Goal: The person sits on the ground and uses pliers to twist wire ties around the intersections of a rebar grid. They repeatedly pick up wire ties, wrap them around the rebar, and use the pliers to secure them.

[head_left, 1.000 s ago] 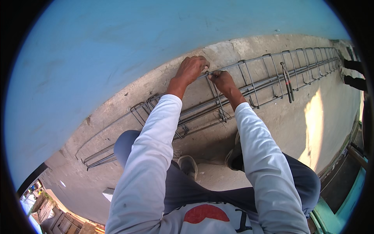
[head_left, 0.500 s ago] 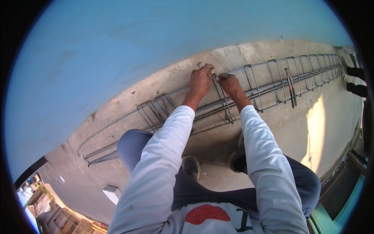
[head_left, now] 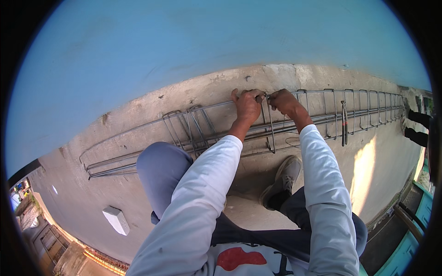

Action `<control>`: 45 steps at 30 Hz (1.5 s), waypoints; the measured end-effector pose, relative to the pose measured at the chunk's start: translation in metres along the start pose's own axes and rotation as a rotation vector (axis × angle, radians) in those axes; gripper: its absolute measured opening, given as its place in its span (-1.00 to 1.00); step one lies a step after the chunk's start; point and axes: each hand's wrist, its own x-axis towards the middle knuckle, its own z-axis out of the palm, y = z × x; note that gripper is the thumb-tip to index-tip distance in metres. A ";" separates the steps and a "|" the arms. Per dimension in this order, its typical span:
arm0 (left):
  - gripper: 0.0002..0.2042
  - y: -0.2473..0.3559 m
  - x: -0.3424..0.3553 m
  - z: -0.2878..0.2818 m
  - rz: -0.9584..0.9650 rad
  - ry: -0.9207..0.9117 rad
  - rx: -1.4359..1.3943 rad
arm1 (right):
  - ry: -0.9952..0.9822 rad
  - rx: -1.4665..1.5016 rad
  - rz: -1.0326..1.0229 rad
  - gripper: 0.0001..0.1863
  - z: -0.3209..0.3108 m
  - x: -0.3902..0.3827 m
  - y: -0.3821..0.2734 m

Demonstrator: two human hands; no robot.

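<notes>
Pinching at rebar cage, upper edge, left grip, right grip, what's held unclear

Carrier is the floor: bare grey-brown concrete, marked, paler along the far edge, bright sunlit patch on the right. Lying on it left to right, a long steel rebar cage; stirrups spaced out to the right, several bunched toward the left, plain bar ends past those. White block near left, well apart from the cage. Wearer's grey shoe planted close to the cage's near side. Another person's feet by the cage's far right end
</notes>
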 end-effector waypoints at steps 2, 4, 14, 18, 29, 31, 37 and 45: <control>-0.92 0.003 0.001 -0.001 -0.012 -0.021 -0.031 | -0.161 -0.032 -0.009 -0.81 -0.020 0.002 -0.009; -0.93 0.005 0.000 -0.002 -0.025 -0.037 -0.067 | -0.264 -0.085 0.071 -0.81 -0.032 0.011 -0.017; -0.89 0.002 -0.003 -0.005 -0.019 0.004 -0.143 | -0.534 -0.368 0.207 -0.79 -0.070 0.011 -0.061; -0.84 0.007 -0.002 -0.011 -0.039 -0.028 -0.146 | -0.407 -0.767 -0.235 -0.78 -0.083 0.007 -0.078; -0.81 0.021 0.000 0.002 -0.179 0.130 -0.127 | -0.205 -0.683 -0.513 -0.88 -0.064 0.048 -0.061; -0.82 0.023 -0.001 0.003 -0.179 0.107 -0.122 | -0.174 -0.555 -0.418 -0.85 -0.062 0.058 -0.054; -0.83 0.024 -0.001 0.002 -0.226 0.105 -0.096 | -0.443 -0.089 -0.095 -0.86 -0.062 0.079 -0.032; -0.83 0.026 -0.001 0.003 -0.213 0.097 -0.091 | -0.366 -0.639 -0.443 -0.82 -0.073 0.052 -0.027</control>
